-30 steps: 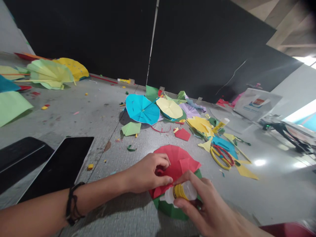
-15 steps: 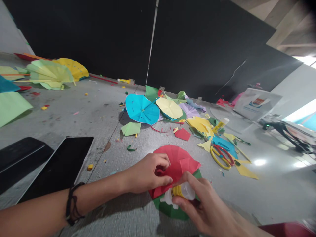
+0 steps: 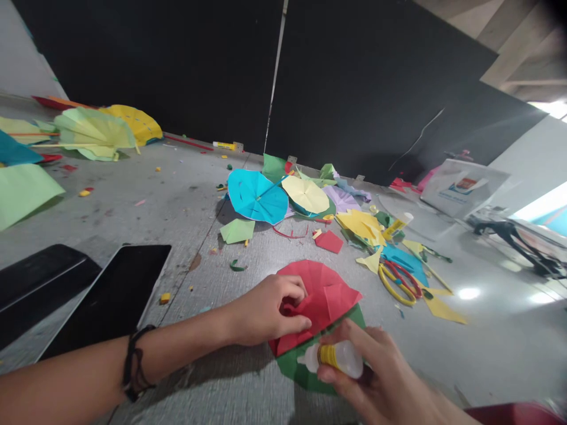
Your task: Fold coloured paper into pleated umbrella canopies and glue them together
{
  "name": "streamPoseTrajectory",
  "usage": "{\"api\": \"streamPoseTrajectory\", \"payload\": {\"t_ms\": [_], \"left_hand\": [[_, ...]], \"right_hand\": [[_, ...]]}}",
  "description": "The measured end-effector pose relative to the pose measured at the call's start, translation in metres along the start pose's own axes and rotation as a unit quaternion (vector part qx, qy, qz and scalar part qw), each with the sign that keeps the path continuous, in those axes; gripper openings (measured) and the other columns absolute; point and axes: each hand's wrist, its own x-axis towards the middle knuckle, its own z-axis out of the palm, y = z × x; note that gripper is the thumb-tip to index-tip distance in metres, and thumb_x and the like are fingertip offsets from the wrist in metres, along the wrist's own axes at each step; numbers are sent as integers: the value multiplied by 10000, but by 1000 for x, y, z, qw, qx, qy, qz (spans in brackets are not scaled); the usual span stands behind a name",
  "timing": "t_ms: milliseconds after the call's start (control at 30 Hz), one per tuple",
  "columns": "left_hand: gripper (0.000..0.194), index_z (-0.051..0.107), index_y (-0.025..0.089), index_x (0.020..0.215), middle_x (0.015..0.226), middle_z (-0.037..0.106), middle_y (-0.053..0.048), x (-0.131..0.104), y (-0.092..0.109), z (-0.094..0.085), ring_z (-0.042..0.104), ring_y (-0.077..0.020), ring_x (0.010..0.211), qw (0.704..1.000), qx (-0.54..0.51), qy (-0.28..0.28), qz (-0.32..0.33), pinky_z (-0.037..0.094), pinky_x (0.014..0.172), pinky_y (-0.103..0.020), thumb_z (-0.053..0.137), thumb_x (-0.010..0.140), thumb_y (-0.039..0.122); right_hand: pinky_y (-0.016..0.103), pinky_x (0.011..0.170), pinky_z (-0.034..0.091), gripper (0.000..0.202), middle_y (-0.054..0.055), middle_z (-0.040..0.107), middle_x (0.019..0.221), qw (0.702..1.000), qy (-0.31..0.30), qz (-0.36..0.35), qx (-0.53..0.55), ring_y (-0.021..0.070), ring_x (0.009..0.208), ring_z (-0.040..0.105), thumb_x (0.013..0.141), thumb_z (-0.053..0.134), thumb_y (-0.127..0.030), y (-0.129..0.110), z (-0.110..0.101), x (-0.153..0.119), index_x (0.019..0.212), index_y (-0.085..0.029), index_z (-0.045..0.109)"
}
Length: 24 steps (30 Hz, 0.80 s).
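A pleated red paper disc point(image 3: 316, 280) lies over a green paper disc point(image 3: 297, 367) on the grey table. Bent fingers of my left hand point(image 3: 274, 307) grip the red paper at its left side, where a fold is lifted; the fingertips partly hide it. In my right hand point(image 3: 376, 369) is a small clear glue bottle point(image 3: 343, 358) with a yellow label, lying nearly sideways. Its white nozzle points left over the green disc, close to the red paper's lower edge. Whether any glue is coming out I cannot tell.
Left of my forearm lie a phone point(image 3: 110, 295) and a black case point(image 3: 39, 289). Beyond my hands are a blue paper disc point(image 3: 257, 200), a cream disc point(image 3: 305, 195) and paper scraps. Scissors point(image 3: 396, 283) with yellow and red handles rest at right. A dark panel point(image 3: 177, 71) stands behind.
The glue bottle in my right hand has shifted right and slightly down, away from my left fingertips, baring more of the green disc. My left hand stays on the red paper.
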Motion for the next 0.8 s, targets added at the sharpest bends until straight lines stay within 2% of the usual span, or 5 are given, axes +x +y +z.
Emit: {"api": "streamPoseTrajectory", "payload": {"t_ms": [233, 433, 600, 700, 800], "left_hand": [[392, 407, 188, 612, 799, 485, 46, -1, 1, 1, 430, -114, 684, 1000, 3, 2, 0, 318, 620, -282, 750, 799, 155], [362, 415, 188, 615, 819, 492, 35, 0, -1, 1, 433, -115, 681, 1000, 0, 6, 5, 305, 605, -283, 732, 787, 159], [351, 418, 187, 614, 814, 493, 36, 1, -5, 2, 420, -115, 674, 1000, -3, 7, 13, 299, 605, -285, 726, 780, 163], [350, 416, 188, 616, 802, 486, 39, 0, -5, 2, 422, -115, 670, 1000, -4, 7, 15, 299, 598, -283, 723, 782, 161], [340, 430, 187, 623, 806, 486, 39, -1, -4, 2, 425, -113, 669, 1000, -4, 7, 17, 303, 592, -279, 726, 787, 158]], "right_hand": [[244, 558, 463, 123, 3, 724, 772, 997, 41, -70, 0, 137, 591, 619, 1014, 578, -330, -13, 0, 10, 1046, -216, 611], [261, 511, 447, 152, 41, 734, 792, 998, 14, -60, -6, 151, 571, 611, 984, 550, -296, -16, 2, 20, 1025, -184, 643], [258, 552, 450, 146, 34, 719, 777, 999, -6, -44, 2, 146, 586, 600, 942, 576, -266, -23, -4, 23, 1016, -178, 666], [224, 502, 391, 104, -27, 660, 683, 998, -6, -14, 59, 110, 537, 533, 891, 683, -303, -25, -2, 27, 903, -204, 651], [227, 507, 358, 251, -51, 638, 652, 999, 20, 1, 51, 100, 523, 499, 826, 796, -391, -21, 4, 30, 855, -213, 622]]}}
